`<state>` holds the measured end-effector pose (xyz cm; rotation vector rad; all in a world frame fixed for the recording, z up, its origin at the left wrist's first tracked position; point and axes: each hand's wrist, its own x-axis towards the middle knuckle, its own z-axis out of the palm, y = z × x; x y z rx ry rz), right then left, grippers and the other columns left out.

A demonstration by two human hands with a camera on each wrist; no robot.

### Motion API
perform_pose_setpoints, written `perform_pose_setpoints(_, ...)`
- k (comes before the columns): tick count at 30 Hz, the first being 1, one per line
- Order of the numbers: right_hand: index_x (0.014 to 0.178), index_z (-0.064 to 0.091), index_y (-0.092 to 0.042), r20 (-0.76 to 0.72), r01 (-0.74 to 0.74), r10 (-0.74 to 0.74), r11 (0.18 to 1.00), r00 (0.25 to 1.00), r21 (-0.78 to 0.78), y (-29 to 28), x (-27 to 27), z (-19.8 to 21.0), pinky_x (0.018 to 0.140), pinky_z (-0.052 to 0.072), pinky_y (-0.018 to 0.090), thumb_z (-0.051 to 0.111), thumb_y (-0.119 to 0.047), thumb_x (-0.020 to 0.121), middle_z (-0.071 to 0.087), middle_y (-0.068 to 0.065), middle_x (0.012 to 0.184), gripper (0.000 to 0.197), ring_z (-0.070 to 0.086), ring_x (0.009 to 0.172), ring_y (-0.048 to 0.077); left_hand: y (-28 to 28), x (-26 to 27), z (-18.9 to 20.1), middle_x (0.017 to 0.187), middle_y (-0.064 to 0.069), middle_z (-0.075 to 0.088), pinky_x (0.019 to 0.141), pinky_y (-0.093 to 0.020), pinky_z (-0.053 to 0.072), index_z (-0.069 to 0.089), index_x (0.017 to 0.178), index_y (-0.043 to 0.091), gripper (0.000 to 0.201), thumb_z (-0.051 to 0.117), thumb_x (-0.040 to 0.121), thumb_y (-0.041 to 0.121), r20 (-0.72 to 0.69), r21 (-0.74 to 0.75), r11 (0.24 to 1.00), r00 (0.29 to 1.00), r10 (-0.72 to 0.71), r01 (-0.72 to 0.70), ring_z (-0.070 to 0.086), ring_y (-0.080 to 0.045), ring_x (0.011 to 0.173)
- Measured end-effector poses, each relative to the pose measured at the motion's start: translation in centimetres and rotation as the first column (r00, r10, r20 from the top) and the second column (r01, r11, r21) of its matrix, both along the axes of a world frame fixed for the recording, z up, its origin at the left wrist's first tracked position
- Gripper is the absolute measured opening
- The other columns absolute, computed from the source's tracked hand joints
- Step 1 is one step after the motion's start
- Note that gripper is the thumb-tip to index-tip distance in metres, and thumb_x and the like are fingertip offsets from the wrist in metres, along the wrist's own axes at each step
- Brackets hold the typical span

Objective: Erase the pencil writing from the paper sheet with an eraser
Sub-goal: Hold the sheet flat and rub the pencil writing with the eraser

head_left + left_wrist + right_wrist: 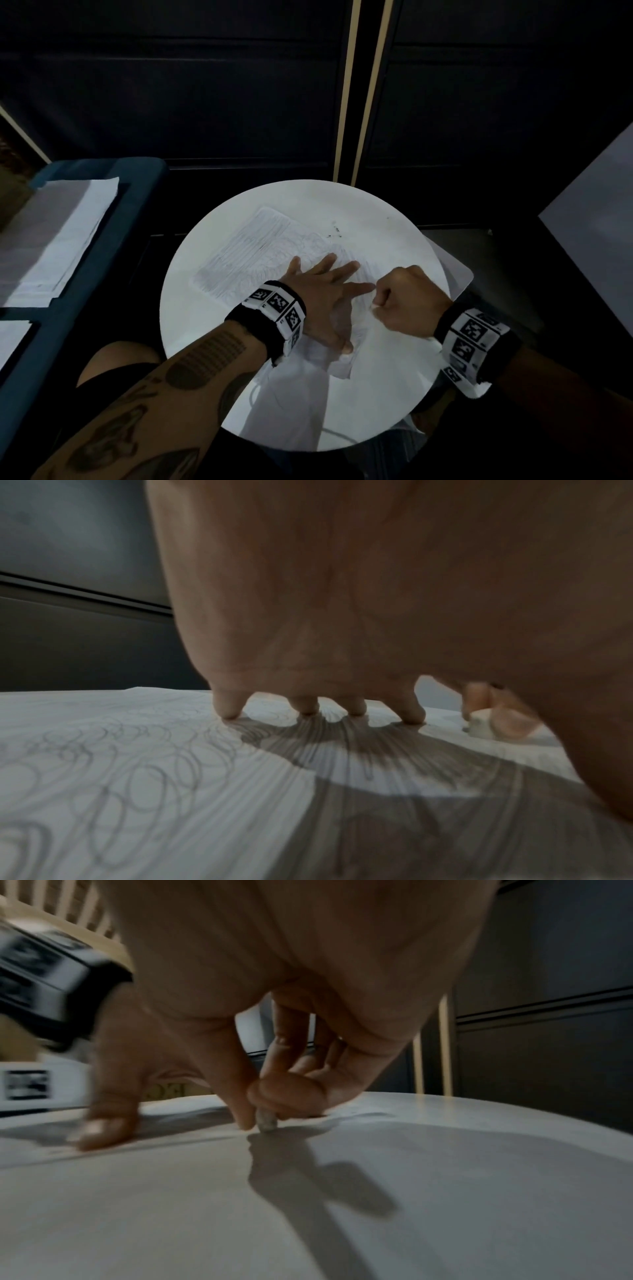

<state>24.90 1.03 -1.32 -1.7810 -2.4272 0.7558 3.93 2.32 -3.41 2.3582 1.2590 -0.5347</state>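
A white paper sheet (253,253) covered in grey pencil loops and strokes lies on the round white table (394,377). My left hand (325,291) lies flat on the sheet, its straight spread fingers (227,707) pressing the paper down. Just to its right, my right hand (404,305) is curled and pinches a small whitish eraser (266,1122) between thumb and fingers. The eraser's tip touches the paper near the sheet's right part. From the left wrist the eraser (481,725) shows beyond the thumb. The sheet's near edge is hidden under my left hand.
A dark blue seat (113,219) with stacked white papers (58,240) stands to the left. Dark eraser crumbs (334,231) lie on the table beyond the sheet. A grey panel (596,219) is at the right. Dark wall panels stand behind.
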Motion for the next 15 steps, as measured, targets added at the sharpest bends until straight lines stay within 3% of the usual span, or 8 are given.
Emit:
perform_pose_setpoints(3, 0.068, 0.069, -0.016, 0.037, -0.175, 0.177, 0.983, 0.984, -0.051, -2.1, -1.4, 0.3, 0.078, 0.056, 0.031, 0.07, -0.018, 0.08, 0.063, -0.012, 0.072, 0.013, 0.065, 0.083, 0.016, -0.2, 0.0, 0.1, 0.17, 0.018, -0.026, 0.119, -0.076, -0.006, -0.009, 0.156, 0.063, 0.118, 0.073, 0.073, 0.081, 0.0, -0.007, 1.0, 1.0, 0.019, -0.019, -0.026, -0.022, 0.158)
perform_pose_setpoints(7, 0.066, 0.068, -0.021, 0.028, 0.012, -0.012, 1.0, 1.0, -0.009, 0.1, 0.0, 0.1, 0.082, 0.057, 0.033, 0.074, -0.022, 0.081, 0.063, -0.014, 0.074, 0.015, 0.063, 0.089, 0.015, -0.1, 0.0, 0.2, 0.171, 0.016, -0.025, 0.118, -0.078, -0.003, -0.009, 0.158, 0.06, 0.118, 0.072, 0.074, 0.082, -0.004, 0.006, 1.0, 1.0, -0.002, 0.002, -0.023, -0.025, 0.159)
perform_pose_setpoints(12, 0.069, 0.071, -0.016, 0.035, -0.186, 0.188, 0.981, 0.982, -0.053, -1.8, -1.8, 0.5, 0.079, 0.056, 0.031, 0.073, -0.02, 0.079, 0.061, -0.013, 0.068, 0.011, 0.058, 0.076, 0.009, 0.0, -0.1, 0.0, 0.17, 0.019, -0.025, 0.119, -0.077, -0.006, -0.008, 0.156, 0.063, 0.119, 0.074, 0.071, 0.081, 0.006, 0.004, 1.0, 1.0, 0.02, -0.02, -0.026, -0.022, 0.158)
perform_pose_setpoints(15, 0.063, 0.069, -0.021, 0.036, 0.0, -0.001, 1.0, 0.999, 0.009, 0.5, -0.4, 0.4, 0.084, 0.056, 0.032, 0.075, -0.022, 0.08, 0.056, -0.018, 0.066, 0.018, 0.063, 0.087, 0.017, 0.3, 0.2, -0.1, 0.171, 0.017, -0.025, 0.117, -0.079, -0.002, -0.01, 0.156, 0.061, 0.119, 0.071, 0.071, 0.084, -0.005, 0.012, 1.0, 1.0, 0.0, 0.001, -0.024, -0.024, 0.159)
